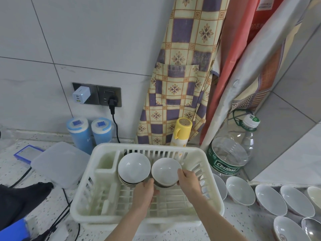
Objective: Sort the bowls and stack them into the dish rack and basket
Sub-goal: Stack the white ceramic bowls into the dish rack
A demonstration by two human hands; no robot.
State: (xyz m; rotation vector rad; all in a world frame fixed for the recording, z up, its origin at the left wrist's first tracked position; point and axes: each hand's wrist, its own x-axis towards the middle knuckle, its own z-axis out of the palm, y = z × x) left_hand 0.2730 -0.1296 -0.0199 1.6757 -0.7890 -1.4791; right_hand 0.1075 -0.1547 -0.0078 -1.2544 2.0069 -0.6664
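I see both hands on a white dark-rimmed ceramic bowl inside the white slatted plastic dish rack on the speckled desk: left hand and right hand curl around its sides. A stack of matching bowls sits just left; more white bowls wait right.

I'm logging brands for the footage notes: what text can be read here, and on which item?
"Cestbon": green label of the water bottle.
"4.5L": same label, small at its left edge.
Line under "Cestbon": too blurred to read.
Red hanging cloth: white label and pale characters, too small to read.
Bowl at lower right: red rim mark, unreadable.
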